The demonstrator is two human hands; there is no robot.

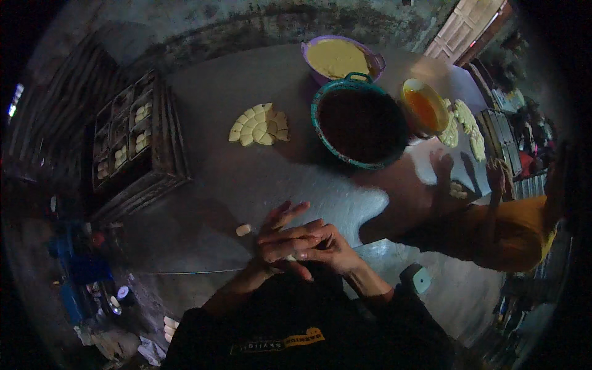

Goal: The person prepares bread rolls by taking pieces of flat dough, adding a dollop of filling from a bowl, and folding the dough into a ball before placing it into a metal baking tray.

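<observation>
My two hands meet over the near edge of the metal table. My left hand lies beneath, palm up, with its fingers stretched up and to the right. Across its palm comes my right hand, fingers bent and pressed onto it. A small pale bit of dough shows between the two; most of it is hidden by the fingers. Just left of my hands a small dough ball rests on the table. Farther off lies a flat, fan-shaped round of dough, scored into several pieces.
Stacked dark trays with dough balls stand left. A dark-filled green basin, a purple basin of yellow mix and a bowl of orange liquid sit right of centre. Dough strips lie beside another person's orange-yellow sleeve.
</observation>
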